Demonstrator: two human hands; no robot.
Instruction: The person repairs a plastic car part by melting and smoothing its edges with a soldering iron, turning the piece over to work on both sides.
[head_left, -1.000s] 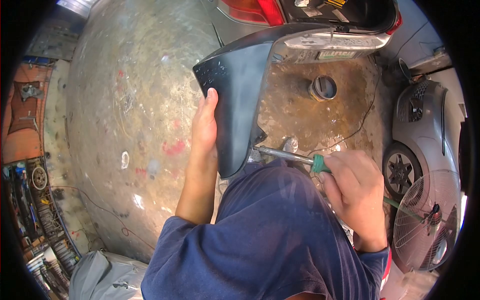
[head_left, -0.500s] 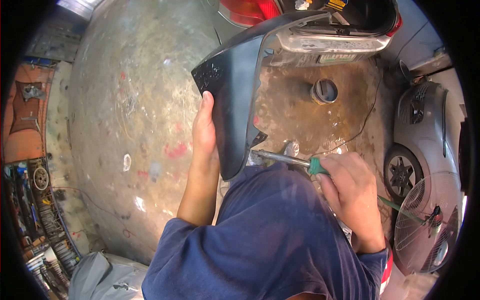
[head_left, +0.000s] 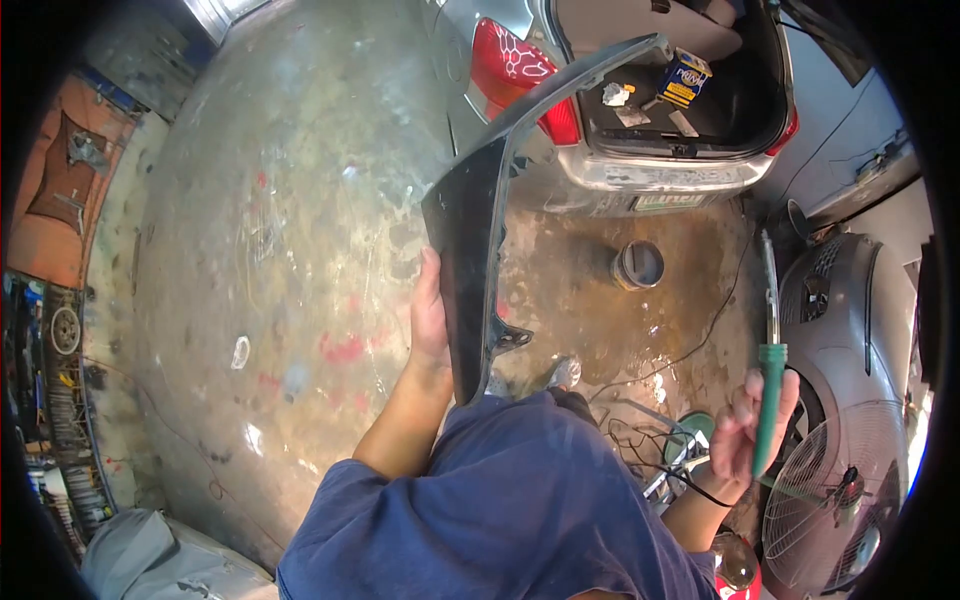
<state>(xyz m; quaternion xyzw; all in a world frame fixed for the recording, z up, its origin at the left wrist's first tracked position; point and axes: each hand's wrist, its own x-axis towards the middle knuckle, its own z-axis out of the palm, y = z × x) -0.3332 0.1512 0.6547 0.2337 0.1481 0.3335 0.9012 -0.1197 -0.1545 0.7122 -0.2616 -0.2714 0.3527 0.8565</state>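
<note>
My left hand grips the outer side of a black curved car body panel, possibly a bumper or fender piece. The panel stands tilted over my lap, its narrow arm reaching up past the car's tail light; a small bracket tab juts from its inner edge. At the right, my right hand is closed around the green handle of a soldering iron. Its metal shaft points upward, apart from the panel. A black cord runs from near my right wrist.
Ahead stands a silver car with its trunk open, a blue-and-yellow box inside. A can sits on the wet-looking floor. Tangled cords lie beside my legs. A fan and another grey car are at the right.
My right hand has moved right, away from the panel's lower edge, and turned the soldering iron upright. My left hand still holds the panel. The view has tilted upward, showing more trunk.
</note>
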